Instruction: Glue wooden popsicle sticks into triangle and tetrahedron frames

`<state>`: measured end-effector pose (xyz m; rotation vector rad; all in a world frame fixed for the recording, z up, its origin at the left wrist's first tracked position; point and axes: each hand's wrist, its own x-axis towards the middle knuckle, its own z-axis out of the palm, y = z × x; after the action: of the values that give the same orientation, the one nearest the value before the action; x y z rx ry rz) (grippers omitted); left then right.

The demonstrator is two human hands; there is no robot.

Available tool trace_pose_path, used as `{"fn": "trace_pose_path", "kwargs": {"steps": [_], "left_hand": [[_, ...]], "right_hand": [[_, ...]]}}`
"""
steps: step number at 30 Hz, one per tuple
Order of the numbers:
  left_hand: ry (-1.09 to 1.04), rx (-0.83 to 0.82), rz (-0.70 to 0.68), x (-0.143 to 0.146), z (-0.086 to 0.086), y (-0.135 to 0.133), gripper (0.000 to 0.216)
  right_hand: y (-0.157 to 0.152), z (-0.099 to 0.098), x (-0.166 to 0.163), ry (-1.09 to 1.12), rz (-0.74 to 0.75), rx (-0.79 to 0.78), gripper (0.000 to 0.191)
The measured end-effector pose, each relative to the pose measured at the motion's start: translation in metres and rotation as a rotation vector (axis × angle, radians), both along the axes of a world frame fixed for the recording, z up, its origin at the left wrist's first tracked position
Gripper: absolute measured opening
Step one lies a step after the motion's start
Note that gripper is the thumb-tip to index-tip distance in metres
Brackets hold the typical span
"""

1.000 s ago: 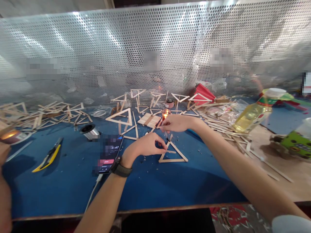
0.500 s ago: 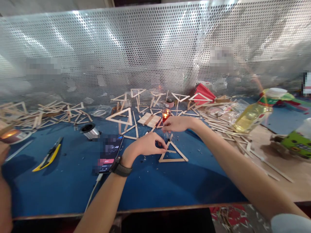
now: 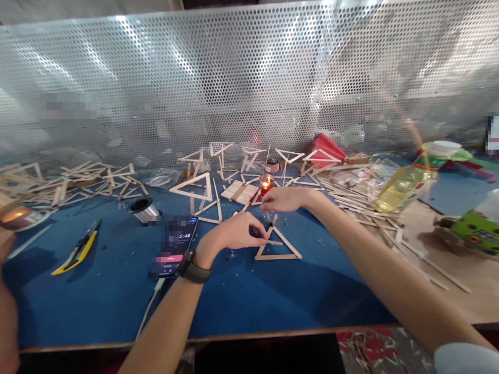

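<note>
My left hand (image 3: 244, 230) is closed in a pinch around a short wooden stick (image 3: 275, 242), whose free end reaches over a triangle of flat wooden sticks (image 3: 278, 256) lying on the blue table. Just beyond it my right hand (image 3: 286, 199) is also pinched, close in front of a lit red candle (image 3: 267, 183). Something pale and thin shows under the right fingertips, too small to make out. A dark joint marks the triangle's top corner, just below the right hand.
A phone (image 3: 176, 248) with a cable, a metal cup (image 3: 144, 210) and a yellow cutter (image 3: 80, 249) lie leftward. Stick frames (image 3: 195, 188) stand behind. To the right are loose sticks (image 3: 358, 200) and an oil bottle (image 3: 409, 182). Another person's arm (image 3: 7, 306) shows at far left.
Both my hands stay in nearly the same place, still pinched. The triangle and the candle have not visibly moved.
</note>
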<state>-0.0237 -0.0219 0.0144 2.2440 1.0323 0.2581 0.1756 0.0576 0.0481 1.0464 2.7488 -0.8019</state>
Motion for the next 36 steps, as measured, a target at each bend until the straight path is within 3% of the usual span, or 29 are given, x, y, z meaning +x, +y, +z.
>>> {"fn": "trace_pose_path", "kwargs": {"steps": [36], "left_hand": [[-0.016, -0.005, 0.007, 0.0004, 0.0001, -0.0004, 0.015]], "right_hand": [[0.0013, 0.0013, 0.0043, -0.024, 0.012, 0.050, 0.030]]}}
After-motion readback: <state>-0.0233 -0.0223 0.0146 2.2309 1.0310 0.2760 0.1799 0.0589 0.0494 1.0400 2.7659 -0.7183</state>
